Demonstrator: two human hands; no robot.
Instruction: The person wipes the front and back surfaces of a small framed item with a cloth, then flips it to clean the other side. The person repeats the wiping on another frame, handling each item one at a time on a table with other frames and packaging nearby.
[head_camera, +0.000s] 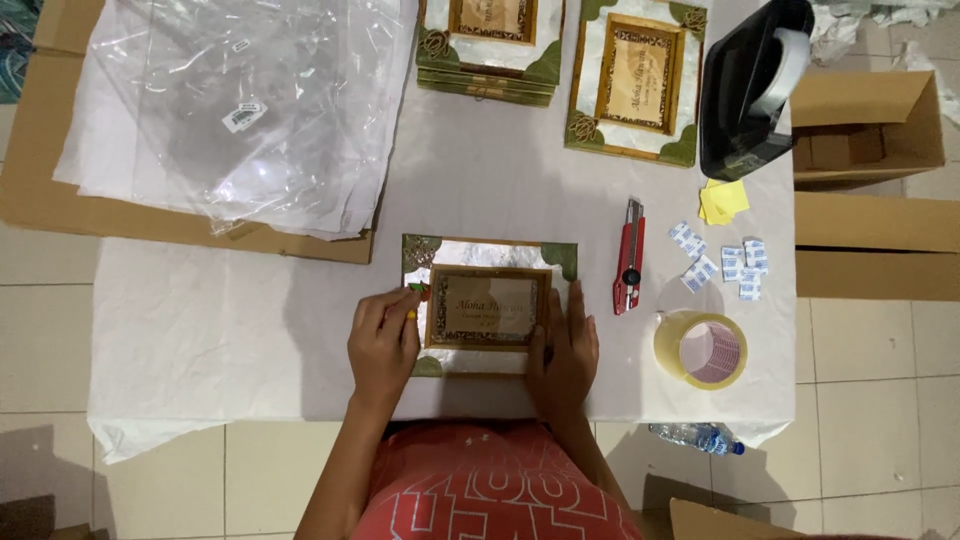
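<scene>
Both hands rest on the frame (488, 306) lying flat on the table (200, 330). Left hand (384, 343) pinches a small yellow item at its left edge; right hand (565, 352) lies open, flat on its right edge. Cutter (629, 257) lies just beyond the right hand.

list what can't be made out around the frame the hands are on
Head view only:
- Picture frame: lower corners hidden under left hand and right hand.
- Small red-green thing at the left fingertips: too small to identify.
- Stacked frames: cut off by the top edge.
- Small white packets: contents too small.
</scene>
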